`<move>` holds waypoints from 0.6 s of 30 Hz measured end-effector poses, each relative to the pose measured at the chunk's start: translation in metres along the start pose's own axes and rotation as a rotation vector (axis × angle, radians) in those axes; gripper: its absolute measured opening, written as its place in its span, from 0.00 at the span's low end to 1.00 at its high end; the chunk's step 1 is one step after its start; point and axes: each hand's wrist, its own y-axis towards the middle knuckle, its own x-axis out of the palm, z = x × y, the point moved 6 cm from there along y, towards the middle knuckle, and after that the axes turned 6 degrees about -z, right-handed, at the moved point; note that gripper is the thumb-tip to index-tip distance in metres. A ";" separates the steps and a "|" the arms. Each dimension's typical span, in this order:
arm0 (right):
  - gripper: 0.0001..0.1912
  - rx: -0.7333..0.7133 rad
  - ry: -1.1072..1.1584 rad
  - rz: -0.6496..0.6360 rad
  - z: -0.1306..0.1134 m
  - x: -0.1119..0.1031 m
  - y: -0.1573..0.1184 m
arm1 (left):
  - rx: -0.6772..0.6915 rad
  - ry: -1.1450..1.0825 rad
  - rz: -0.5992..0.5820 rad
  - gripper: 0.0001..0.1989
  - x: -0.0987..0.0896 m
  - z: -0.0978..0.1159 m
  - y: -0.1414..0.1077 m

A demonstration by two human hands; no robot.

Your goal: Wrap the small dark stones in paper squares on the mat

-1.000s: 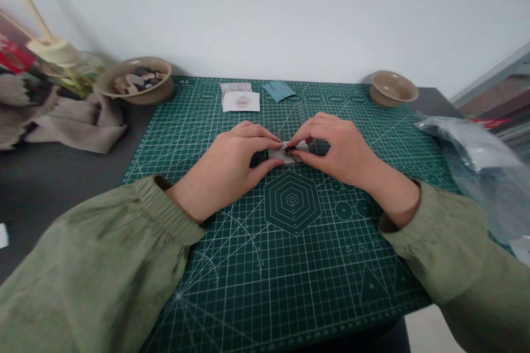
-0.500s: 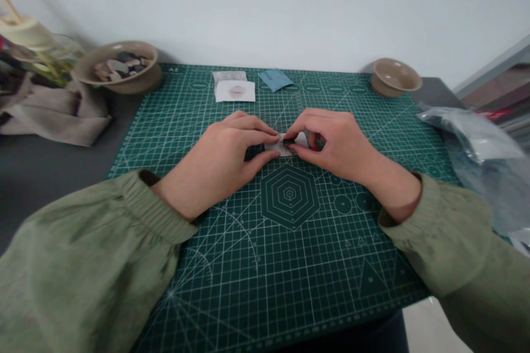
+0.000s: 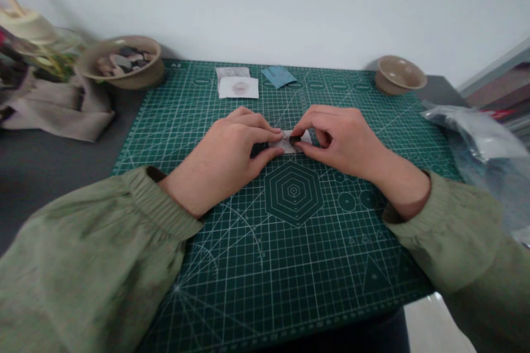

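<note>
Both hands meet over the middle of a green cutting mat (image 3: 290, 265). My left hand (image 3: 226, 157) pinches the left end of a small white paper packet (image 3: 285, 142) between thumb and fingers. My right hand (image 3: 342, 140) pinches its right end, thumb and forefinger closed on a small dark piece at the packet's middle. The packet lies low over the mat, mostly hidden by my fingers.
At the mat's far edge lie a white paper square (image 3: 239, 87) and a blue paper piece (image 3: 279, 75). A tan bowl of stones (image 3: 122, 62) stands far left, an empty tan bowl (image 3: 399, 73) far right. Beige cloth (image 3: 58, 113) lies left, a plastic bag (image 3: 476, 138) right.
My hands have stayed together on the packet; the right fingers shifted slightly on it. The view moved a little, so the mat and bowls sit somewhat higher in frame.
</note>
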 end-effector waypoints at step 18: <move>0.04 0.027 0.006 0.007 -0.003 0.000 0.001 | -0.010 0.002 0.007 0.14 0.000 0.000 -0.001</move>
